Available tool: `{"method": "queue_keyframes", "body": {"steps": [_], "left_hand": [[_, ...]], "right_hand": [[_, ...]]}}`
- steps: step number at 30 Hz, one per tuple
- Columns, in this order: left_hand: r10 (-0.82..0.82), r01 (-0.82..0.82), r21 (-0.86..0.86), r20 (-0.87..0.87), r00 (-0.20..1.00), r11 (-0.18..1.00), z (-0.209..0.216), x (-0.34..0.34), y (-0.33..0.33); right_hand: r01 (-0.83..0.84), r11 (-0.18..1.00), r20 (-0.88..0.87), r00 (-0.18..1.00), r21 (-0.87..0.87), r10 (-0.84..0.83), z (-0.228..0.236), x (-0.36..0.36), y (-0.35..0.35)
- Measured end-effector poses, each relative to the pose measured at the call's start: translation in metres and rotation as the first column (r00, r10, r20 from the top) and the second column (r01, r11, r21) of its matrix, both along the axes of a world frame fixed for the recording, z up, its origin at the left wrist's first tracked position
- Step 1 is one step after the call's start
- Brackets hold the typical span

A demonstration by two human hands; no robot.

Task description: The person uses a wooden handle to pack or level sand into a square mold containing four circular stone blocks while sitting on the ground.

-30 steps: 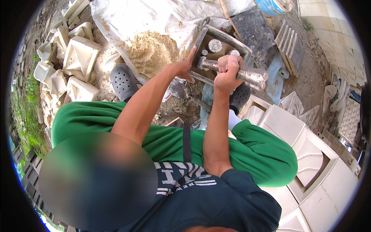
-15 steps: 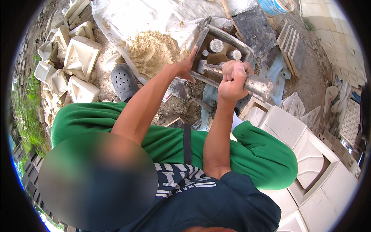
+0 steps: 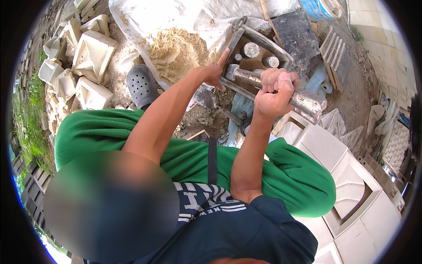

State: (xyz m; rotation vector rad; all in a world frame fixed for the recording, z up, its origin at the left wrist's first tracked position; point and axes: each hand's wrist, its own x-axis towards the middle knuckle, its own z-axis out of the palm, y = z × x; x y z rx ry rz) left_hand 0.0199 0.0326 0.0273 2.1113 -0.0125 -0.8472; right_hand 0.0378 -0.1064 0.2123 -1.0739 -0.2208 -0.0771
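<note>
My right hand (image 3: 276, 94) is closed around a rammer (image 3: 310, 103), a thick, grey-white, crusted bar with a wide round end and a smaller block-like end. It is tilted over the near side of a moulding box (image 3: 267, 37), a dark rectangular frame. Inside the box lies brown sand (image 3: 259, 60), with several pale cylinders (image 3: 251, 50) standing upright in it. My left hand (image 3: 214, 74) has its fingers spread at the box's near left corner, the index finger lying along the frame. My right hand and the rammer hide part of the box's near side.
Loose tan sand (image 3: 180, 50) is heaped on a white plastic sheet (image 3: 132, 17) left of the box. Pale cast pieces (image 3: 94, 57) are stacked at the left. White blocks (image 3: 351, 185) stand at the right. A dark board (image 3: 294, 33) and blue bucket (image 3: 317, 9) lie beyond.
My right hand and the rammer have shifted a little to the right and away from the cylinders. The left hand keeps its place at the box corner. The whole view has shifted slightly.
</note>
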Motion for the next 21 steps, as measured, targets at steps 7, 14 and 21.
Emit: {"method": "queue_keyframes", "body": {"steps": [7,14,21], "left_hand": [[0.006,-0.009,0.037,0.060,0.998,0.999,-0.008,-0.003,-0.004],[-0.014,0.014,-0.003,-0.006,1.000,1.000,-0.006,0.001,0.000],[-0.015,0.016,0.026,-0.024,1.000,1.000,-0.003,0.001,-0.002]], "right_hand": [[0.084,0.977,-0.050,0.994,-0.196,-0.096,-0.008,0.000,0.006],[0.109,0.978,-0.017,0.993,-0.179,-0.114,-0.011,0.003,0.008],[0.069,0.992,0.027,0.997,-0.107,-0.066,-0.002,0.001,0.001]]}}
